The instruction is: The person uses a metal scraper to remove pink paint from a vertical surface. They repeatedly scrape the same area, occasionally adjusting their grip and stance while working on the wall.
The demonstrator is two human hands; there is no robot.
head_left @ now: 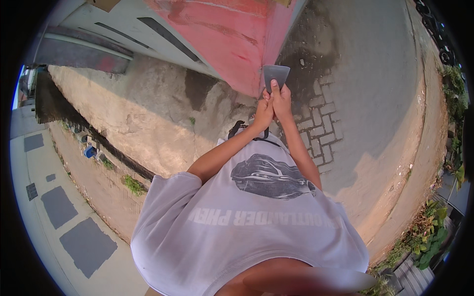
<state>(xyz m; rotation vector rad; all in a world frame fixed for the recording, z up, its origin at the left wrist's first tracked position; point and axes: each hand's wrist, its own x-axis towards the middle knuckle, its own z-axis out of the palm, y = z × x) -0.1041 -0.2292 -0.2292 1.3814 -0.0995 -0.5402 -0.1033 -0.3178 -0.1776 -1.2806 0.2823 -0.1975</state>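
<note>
White shirt (247, 222) below, both hands' (274, 104) grip closed around grey scraper blade (275, 76).

Single head view, fisheye, worn at the head and tilted steeply down over the person's grey t-shirt (247, 222). Shirt very near, filling the lower frame; paved ground (375, 98) lies beyond it, red-painted wall (232, 34) above.

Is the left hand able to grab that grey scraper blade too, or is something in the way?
Probably yes. The left hand sits right against the right hand, which holds the grey scraper blade up in front of the red wall. Nothing lies between them; the blade's upper part is bare.
</note>
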